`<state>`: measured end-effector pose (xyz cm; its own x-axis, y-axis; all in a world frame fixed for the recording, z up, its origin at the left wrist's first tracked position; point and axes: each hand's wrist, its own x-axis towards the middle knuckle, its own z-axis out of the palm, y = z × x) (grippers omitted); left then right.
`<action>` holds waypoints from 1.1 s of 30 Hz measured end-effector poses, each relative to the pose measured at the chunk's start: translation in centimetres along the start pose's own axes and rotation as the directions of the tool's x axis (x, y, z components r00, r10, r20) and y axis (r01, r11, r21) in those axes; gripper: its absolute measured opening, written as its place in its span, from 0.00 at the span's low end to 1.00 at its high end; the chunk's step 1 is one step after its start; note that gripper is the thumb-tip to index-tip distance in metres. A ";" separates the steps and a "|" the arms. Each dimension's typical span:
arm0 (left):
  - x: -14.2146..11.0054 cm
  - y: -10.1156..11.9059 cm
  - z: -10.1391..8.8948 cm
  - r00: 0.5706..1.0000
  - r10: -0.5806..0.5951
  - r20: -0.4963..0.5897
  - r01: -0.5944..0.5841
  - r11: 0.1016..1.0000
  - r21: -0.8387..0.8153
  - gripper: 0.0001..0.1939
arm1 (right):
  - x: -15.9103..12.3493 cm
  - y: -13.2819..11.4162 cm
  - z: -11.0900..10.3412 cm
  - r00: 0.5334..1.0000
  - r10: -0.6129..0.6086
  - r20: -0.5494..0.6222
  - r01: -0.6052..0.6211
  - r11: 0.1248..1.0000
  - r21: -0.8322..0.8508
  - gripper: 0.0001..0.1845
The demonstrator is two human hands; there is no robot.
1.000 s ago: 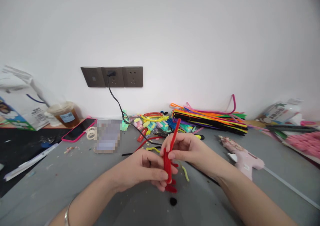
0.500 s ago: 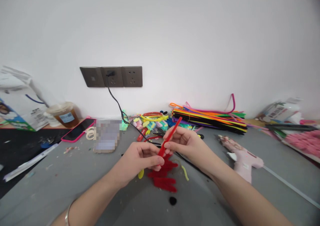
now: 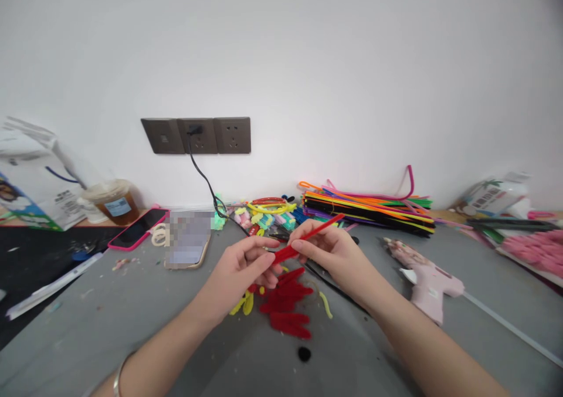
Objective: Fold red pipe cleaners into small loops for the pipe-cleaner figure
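Observation:
A folded red pipe cleaner (image 3: 285, 253) is held between my two hands, with one straight end (image 3: 325, 224) sticking out up and to the right. My right hand (image 3: 323, 247) pinches it between thumb and fingers. My left hand (image 3: 244, 268) has its thumb against the lower left end, the index finger raised over it and other fingers behind. Below the hands lies a pile of folded red pipe cleaner pieces (image 3: 288, 303). Bent yellow pieces (image 3: 244, 304) lie left of that pile, partly behind my left hand. A short pale yellow piece (image 3: 326, 305) rests on its right.
A black round piece (image 3: 304, 354) lies nearest me. At right is a pink glue gun (image 3: 428, 280) with a long glue stick. A pipe cleaner bundle (image 3: 369, 209) lies by the wall. Phones (image 3: 138, 230), a drink cup (image 3: 115, 202) and a black cable (image 3: 200, 171) are at left.
The red pipe cleaner has risen from near the pile and tilted from nearly upright to slanting right. Both hands moved up with it, and my left index finger lifted off. The red pile is now uncovered.

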<state>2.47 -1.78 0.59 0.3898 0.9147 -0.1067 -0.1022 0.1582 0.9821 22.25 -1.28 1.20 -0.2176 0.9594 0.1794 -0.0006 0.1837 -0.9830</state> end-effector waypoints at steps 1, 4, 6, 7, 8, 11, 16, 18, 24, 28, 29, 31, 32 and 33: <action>0.0 0.1 0.1 1.000 0.012 -0.002 -0.012 1.000 0.019 0.21 | 0.0 0.1 0.1 0.999 0.023 0.032 -0.024 1.000 0.010 0.19; -0.2 0.4 0.4 0.998 0.051 -0.042 -0.049 0.997 0.056 0.21 | -0.2 0.1 0.4 0.987 0.115 0.112 -0.117 0.993 0.013 0.18; -0.3 0.7 0.6 0.990 0.106 -0.090 -0.100 0.992 0.074 0.18 | -0.3 0.1 0.7 0.982 0.156 0.108 -0.156 0.988 -0.015 0.16; -0.3 0.8 0.7 0.984 0.138 -0.110 -0.129 0.988 0.082 0.17 | -0.4 0.0 0.8 0.981 0.169 0.096 -0.168 0.986 -0.023 0.16; -0.3 0.9 0.7 0.979 0.165 -0.123 -0.155 0.984 0.088 0.16 | -0.4 0.0 0.9 0.980 0.180 0.089 -0.179 0.984 -0.018 0.15; -0.3 0.8 0.8 0.976 0.177 -0.123 -0.170 0.983 0.066 0.16 | -0.4 0.1 1.4 0.972 0.209 0.104 -0.216 0.975 0.061 0.17; -0.1 -0.1 0.4 0.994 0.083 -0.076 -0.085 0.996 -0.019 0.12 | -0.4 0.4 1.9 0.966 0.229 0.120 -0.244 0.960 0.135 0.22; 0.0 -0.3 0.3 0.997 0.050 -0.055 -0.053 0.996 -0.067 0.11 | -0.4 0.6 1.9 0.968 0.202 0.149 -0.221 0.967 0.127 0.23; -0.1 -0.1 0.4 1.000 -0.012 0.016 0.015 0.973 -0.230 0.15 | -0.7 0.9 2.1 0.993 0.033 0.111 -0.036 0.999 0.018 0.20; -0.2 -0.4 0.5 0.997 -0.038 0.063 0.050 0.980 -0.194 0.15 | -1.1 0.4 2.2 0.989 -0.146 0.001 0.146 0.987 -0.064 0.12; -0.2 -0.5 0.5 0.995 -0.045 0.090 0.061 0.981 -0.182 0.14 | -1.1 0.2 2.2 0.988 -0.155 -0.003 0.155 0.985 -0.070 0.10; -0.2 -0.6 0.5 0.990 -0.053 0.131 0.075 0.982 -0.173 0.13 | -1.0 0.1 2.0 0.991 -0.134 0.001 0.134 0.989 -0.064 0.10; -0.3 -0.6 0.5 0.989 -0.054 0.139 0.078 0.982 -0.174 0.13 | -1.0 0.1 2.0 0.993 -0.119 0.000 0.119 0.992 -0.041 0.11; -0.3 -0.6 0.5 0.988 -0.055 0.144 0.080 0.981 -0.176 0.13 | -0.9 0.1 1.9 0.994 -0.106 -0.001 0.106 0.994 -0.008 0.11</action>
<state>2.89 -2.31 0.13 0.5227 0.8414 -0.1371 -0.2301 0.2942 0.9276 20.60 -2.51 0.87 -0.2156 0.9348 0.2824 -0.0157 0.2858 -0.9582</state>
